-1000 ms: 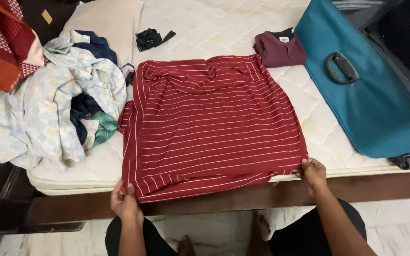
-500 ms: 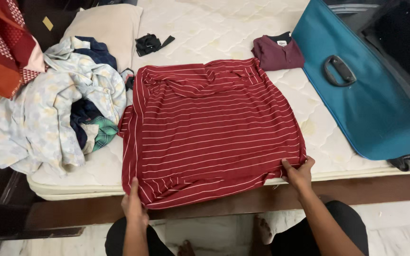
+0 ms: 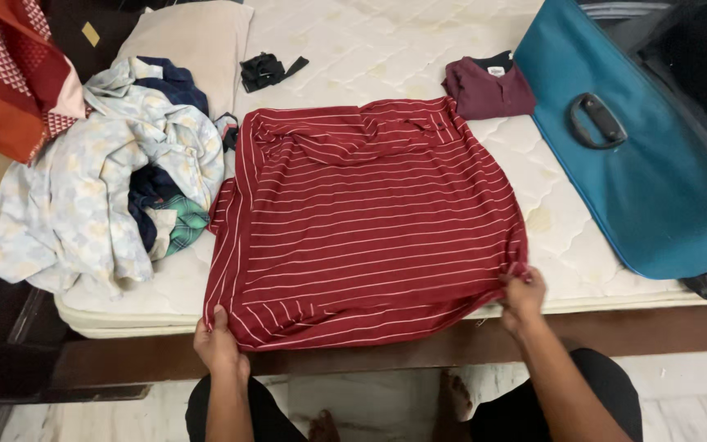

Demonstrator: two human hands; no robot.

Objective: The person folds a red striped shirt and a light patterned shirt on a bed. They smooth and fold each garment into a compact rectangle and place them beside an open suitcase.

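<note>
Since half a second ago the left hand (image 3: 221, 348) has curled its fingers back onto the near-left corner of the red striped shirt (image 3: 370, 221), where before they lay stretched flat along the hem, and the right hand (image 3: 523, 296) has slid a little outward so that its fingertips now pinch the near-right corner; the cloth between the two looks pulled flatter across the bottom edge. Both hands are closed on the fabric, each gripping a corner, the thumb of the left on top and the other fingers hidden under the hem. Holding the two corners apart like this seems meant to keep the hem taut and the body of the garment smooth on the mattress (image 3: 386, 57). Beyond the fingertips the shirt spreads out flat, a soft thin knit in deep red with fine white stripes, its collar end bunched at the far side. Well past that lie a small black scrap of cloth (image 3: 267, 69) and a folded maroon shirt (image 3: 488, 86). Outward from the left fingers sits a rumpled heap of clothes (image 3: 100, 180) in pale blue print, navy and green check, against a beige pillow (image 3: 194, 41). Outward from the right fingers stands an open teal suitcase (image 3: 656, 172) of woven fabric with a dark moulded handle. The mattress is quilted, cream and faintly stained.
</note>
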